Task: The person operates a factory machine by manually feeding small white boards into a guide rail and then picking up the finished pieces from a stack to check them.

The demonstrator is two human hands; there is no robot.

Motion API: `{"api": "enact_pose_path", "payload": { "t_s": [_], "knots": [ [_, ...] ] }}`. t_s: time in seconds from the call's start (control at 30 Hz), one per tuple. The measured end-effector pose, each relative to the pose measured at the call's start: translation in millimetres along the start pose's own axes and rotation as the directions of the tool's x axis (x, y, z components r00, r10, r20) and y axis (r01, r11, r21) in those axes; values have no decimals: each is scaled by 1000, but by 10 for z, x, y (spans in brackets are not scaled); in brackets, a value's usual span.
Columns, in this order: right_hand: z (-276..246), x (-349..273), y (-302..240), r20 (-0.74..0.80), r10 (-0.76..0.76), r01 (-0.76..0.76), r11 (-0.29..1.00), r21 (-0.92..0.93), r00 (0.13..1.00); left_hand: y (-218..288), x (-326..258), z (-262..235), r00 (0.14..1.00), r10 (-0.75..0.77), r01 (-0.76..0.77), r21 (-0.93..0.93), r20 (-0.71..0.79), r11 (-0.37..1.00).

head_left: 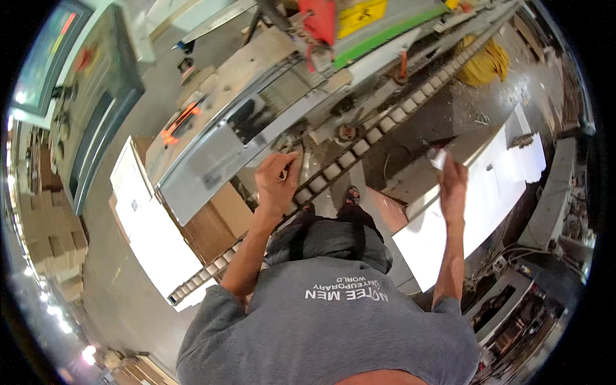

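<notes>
My left hand (277,181) is raised over a long diagonal rail of pale rollers (347,159). Its fingers are curled together in a pinch, and whatever may be between them is too small to make out. Further right, my right hand (453,183) pinches a small white piece (440,159) between its fingertips. It hovers above a large white panel (475,215) on the right side of the rail. The piece's exact kind does not show.
Beyond my left hand stands a machine with a grey metal cover (202,183) and an orange-and-black tool (181,122) on top. Another white panel (146,218) leans at left, beside brown board (218,218). Yellow cloth (484,61) lies far right; stacked cartons (54,237) stand left.
</notes>
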State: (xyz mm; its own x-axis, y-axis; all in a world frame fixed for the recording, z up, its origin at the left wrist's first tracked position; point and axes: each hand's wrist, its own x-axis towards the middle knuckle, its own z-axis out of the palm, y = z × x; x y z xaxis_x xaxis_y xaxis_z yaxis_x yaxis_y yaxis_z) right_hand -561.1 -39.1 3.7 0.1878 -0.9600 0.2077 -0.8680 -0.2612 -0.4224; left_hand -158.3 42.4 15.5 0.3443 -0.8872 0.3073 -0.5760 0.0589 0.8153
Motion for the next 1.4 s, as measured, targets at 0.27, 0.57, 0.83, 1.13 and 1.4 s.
{"api": "enact_pose_path", "payload": {
  "t_s": [0.27,0.57,0.83,1.13,1.4],
  "knots": [
    [1224,953,-2976,31,-831,805,547,229,555,-114,-298,-728,960,-180,188,16,-217,982],
    [1806,877,-3919,24,-816,750,541,381,577,-440,-459,-1377,883,-231,303,120,-409,946],
    [1947,493,-3681,298,-368,-82,501,862,881,-819,86,-1548,934,-54,154,263,-354,952],
    [1987,518,-3831,266,-328,-39,562,826,907,-1223,323,-1481,954,146,-28,407,-262,913],
    [1949,739,-3660,164,-291,87,686,723,943,-1064,627,-1160,955,215,-130,364,-203,922]
  ]
}}
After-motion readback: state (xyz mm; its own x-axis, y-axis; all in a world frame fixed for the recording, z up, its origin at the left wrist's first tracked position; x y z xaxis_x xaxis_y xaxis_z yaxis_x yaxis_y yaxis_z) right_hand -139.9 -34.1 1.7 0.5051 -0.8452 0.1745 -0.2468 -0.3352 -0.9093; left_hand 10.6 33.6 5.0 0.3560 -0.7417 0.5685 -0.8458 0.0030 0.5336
